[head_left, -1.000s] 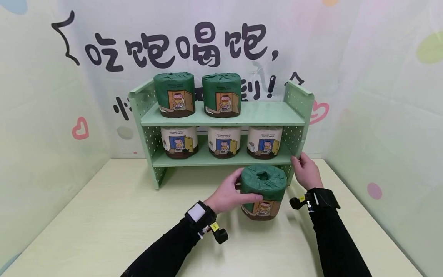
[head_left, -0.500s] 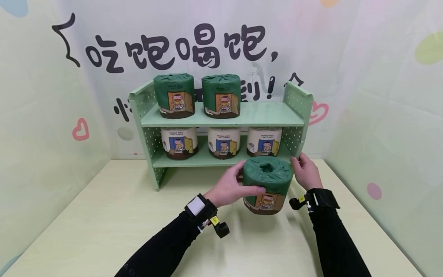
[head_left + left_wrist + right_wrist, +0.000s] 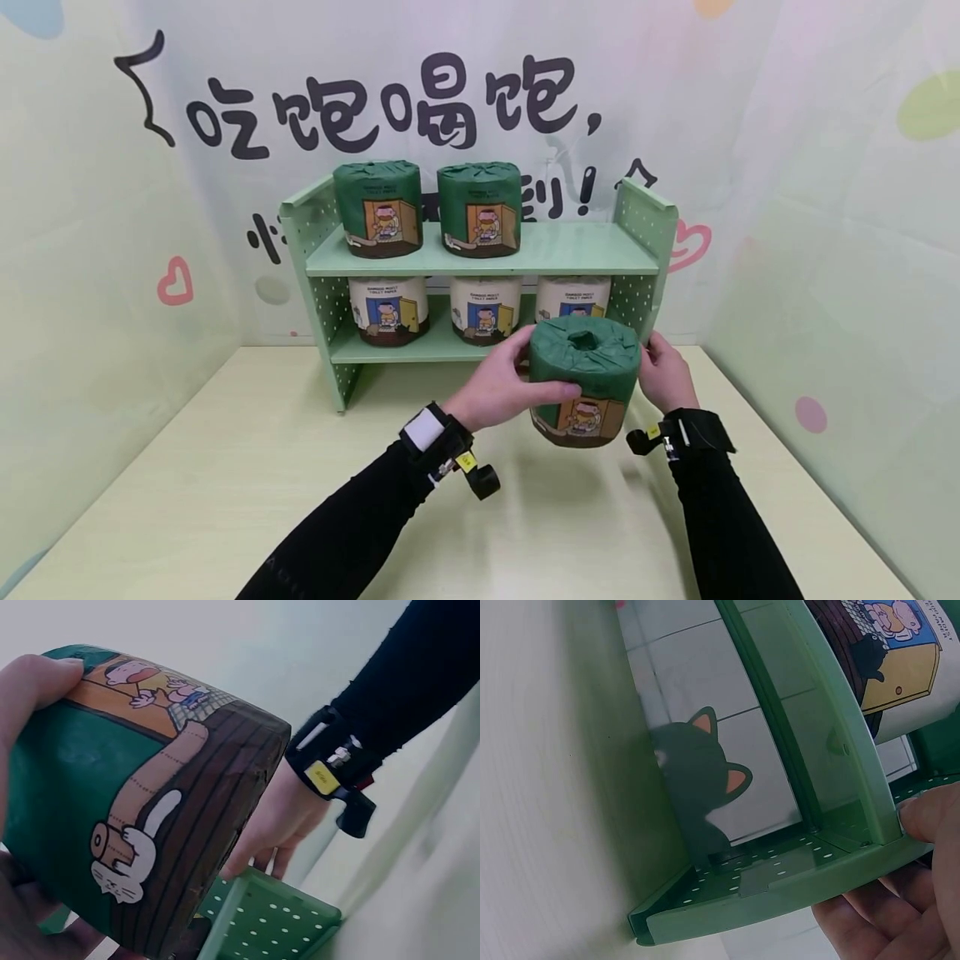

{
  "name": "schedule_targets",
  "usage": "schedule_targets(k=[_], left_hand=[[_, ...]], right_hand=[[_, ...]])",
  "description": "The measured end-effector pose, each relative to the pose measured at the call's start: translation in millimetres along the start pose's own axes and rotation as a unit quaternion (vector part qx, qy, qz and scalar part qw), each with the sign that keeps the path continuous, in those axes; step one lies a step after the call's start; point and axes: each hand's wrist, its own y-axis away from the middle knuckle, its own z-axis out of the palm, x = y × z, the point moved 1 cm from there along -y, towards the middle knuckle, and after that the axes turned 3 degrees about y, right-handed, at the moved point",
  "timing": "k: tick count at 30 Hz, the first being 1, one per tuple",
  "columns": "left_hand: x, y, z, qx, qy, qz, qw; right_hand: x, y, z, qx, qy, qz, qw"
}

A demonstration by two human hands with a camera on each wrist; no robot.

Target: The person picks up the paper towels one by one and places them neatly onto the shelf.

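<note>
My left hand (image 3: 498,385) grips a green-wrapped toilet paper roll (image 3: 583,358), thumb across its front and fingers behind. In the head view the roll is held upright above the table, in front of the shelf's lower right corner. A cat drawing and brown base of this roll fill much of the left wrist view. My right hand (image 3: 667,375) holds the right side panel of the green two-tier shelf (image 3: 588,247). The right wrist view has the thumb on the inner side of that panel (image 3: 742,907) and the fingers outside.
Two green rolls, left (image 3: 378,208) and middle (image 3: 480,208), stand on the top tier. Below are white rolls, left (image 3: 388,307), middle (image 3: 486,307) and right (image 3: 573,293), the last partly hidden by the held roll. A printed cloth backdrop (image 3: 480,25) stands behind the pale table (image 3: 187,467).
My left hand has raised the green roll and carried it slightly right, toward the shelf; it now covers part of the right white roll. The right hand stays on the side panel.
</note>
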Motion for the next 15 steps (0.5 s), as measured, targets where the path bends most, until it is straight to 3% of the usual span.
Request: schedule_targets(k=[9, 15], left_hand=[[22.2, -15.3, -6.7, 0.009, -0.03, 0.029, 0.9991], [36.5, -28.8, -12.4, 0.027, -0.017, 0.043, 0.9986]], right_hand=[[-0.8, 0.1, -0.2, 0.005, 0.02, 0.001, 1.0], [-0.3, 0.5, -0.4, 0.011, 0.015, -0.012, 1.0]])
